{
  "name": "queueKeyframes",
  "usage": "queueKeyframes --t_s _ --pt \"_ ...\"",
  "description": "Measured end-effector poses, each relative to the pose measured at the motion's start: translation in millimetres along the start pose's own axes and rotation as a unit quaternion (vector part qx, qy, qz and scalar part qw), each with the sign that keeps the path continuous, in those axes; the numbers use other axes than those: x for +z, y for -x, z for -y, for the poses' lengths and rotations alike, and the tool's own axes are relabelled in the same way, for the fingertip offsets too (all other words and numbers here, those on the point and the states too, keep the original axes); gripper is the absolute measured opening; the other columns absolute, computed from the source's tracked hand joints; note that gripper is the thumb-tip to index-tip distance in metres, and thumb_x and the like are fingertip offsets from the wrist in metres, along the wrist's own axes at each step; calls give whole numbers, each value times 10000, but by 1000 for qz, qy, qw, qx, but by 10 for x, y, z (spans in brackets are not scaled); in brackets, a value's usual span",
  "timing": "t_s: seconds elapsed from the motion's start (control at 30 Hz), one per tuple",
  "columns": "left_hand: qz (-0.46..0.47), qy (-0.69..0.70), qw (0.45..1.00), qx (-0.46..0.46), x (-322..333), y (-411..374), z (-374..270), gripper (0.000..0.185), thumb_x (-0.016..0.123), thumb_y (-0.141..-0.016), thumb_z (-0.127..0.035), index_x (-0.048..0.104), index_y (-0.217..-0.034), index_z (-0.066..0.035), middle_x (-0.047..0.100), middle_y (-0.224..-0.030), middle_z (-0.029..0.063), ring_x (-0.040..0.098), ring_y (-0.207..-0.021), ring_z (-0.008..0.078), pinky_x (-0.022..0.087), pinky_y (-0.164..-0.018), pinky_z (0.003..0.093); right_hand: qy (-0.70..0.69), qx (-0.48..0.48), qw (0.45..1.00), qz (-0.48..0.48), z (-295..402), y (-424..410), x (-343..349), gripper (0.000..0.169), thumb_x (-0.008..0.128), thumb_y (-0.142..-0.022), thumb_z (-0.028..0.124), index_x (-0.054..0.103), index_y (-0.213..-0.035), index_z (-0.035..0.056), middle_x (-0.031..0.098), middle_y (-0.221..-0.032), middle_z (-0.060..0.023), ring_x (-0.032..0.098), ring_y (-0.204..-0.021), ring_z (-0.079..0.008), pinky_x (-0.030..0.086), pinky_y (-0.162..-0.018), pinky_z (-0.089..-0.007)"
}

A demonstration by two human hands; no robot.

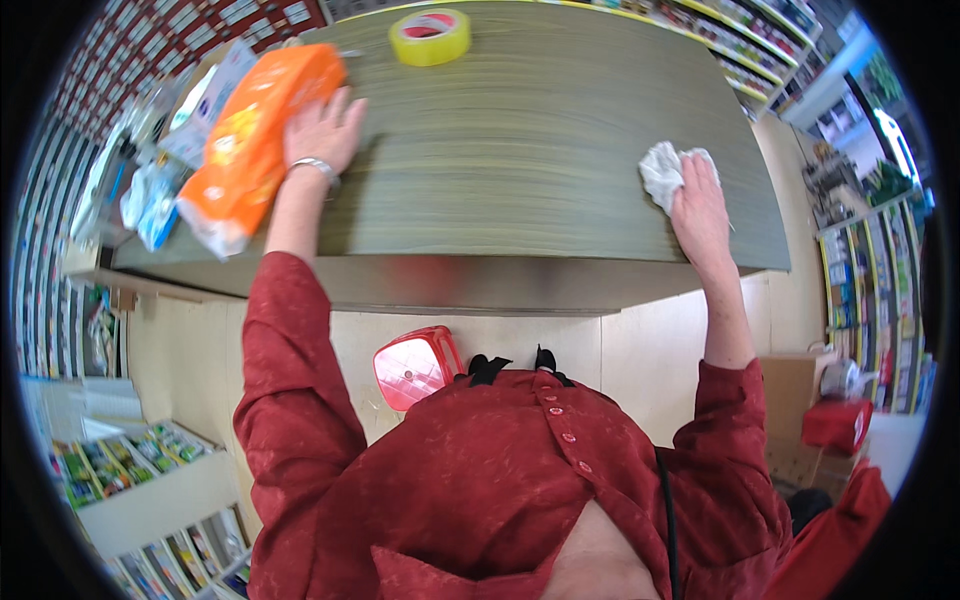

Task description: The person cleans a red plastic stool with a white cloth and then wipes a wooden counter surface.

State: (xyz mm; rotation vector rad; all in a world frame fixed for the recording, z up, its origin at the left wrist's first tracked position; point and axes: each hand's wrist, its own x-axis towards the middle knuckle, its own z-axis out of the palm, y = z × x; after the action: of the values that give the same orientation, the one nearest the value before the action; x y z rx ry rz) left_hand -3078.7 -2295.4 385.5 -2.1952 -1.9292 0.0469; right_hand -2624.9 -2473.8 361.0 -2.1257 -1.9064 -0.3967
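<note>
My left hand (324,135), with a silver bracelet at the wrist, lies against the right side of an orange plastic package (259,131), fingers slightly spread. Whether it grips the package cannot be told. Near the right end of the wood-grain counter (510,150), my right hand (701,202) presses on a crumpled white cloth (661,174), part of which shows beyond the fingertips. A roll of yellow tape (430,37) lies on its flat side at the counter's far edge, between the two hands.
Left of the package stand a white carton (206,101) and a blue-and-white plastic bag (150,199). A red plastic stool (416,367) is on the floor below the counter's near edge. Stocked shelves (874,292) stand at right, with a cardboard box (795,397) and a red bag (838,426) nearer me.
</note>
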Motion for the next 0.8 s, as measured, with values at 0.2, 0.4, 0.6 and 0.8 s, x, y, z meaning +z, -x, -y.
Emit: queueKeyframes --t_s 0.2,0.4,0.6,0.8 --pt "-96 235 967 -27 386 -203 593 594 317 -974 -526 360 -1449 -172 352 -1490 134 307 -1388 273 229 -1132 419 -21 -58 998 1 -166 -110 42 484 511 -888 237 463 -1290 -27 399 -1396 -256 369 -1315 -387 298 -1093 -456" --pt "-102 382 912 -108 42 697 451 479 405 -986 -417 601 -1224 -50 620 -1186 144 574 -1114 239 400 -971 320 -44 74 994 73 -1505 -270 -65 596 555 -864 305 424 -1327 -46 374 -1408 -281 353 -1315 -405 309 -1090 -416" --pt "-124 222 965 -62 256 674 555 459 314 -1002 -365 588 -1211 -60 573 -1163 166 530 -1105 316 389 -966 363 -159 -170 941 244 1085 -991 -66 280 573 -839 298 620 -949 45 621 -1052 -170 585 -996 -321 477 -831 -443" --pt "-123 222 966 -43 146 1077 527 446 302 -1005 -343 586 -1200 -59 555 -1062 171 524 -1039 331 398 -923 383 -192 -436 856 199 1398 -281 -284 537 544 -816 168 441 -1302 -36 424 -1375 -246 377 -1313 -353 287 -1104 -460"
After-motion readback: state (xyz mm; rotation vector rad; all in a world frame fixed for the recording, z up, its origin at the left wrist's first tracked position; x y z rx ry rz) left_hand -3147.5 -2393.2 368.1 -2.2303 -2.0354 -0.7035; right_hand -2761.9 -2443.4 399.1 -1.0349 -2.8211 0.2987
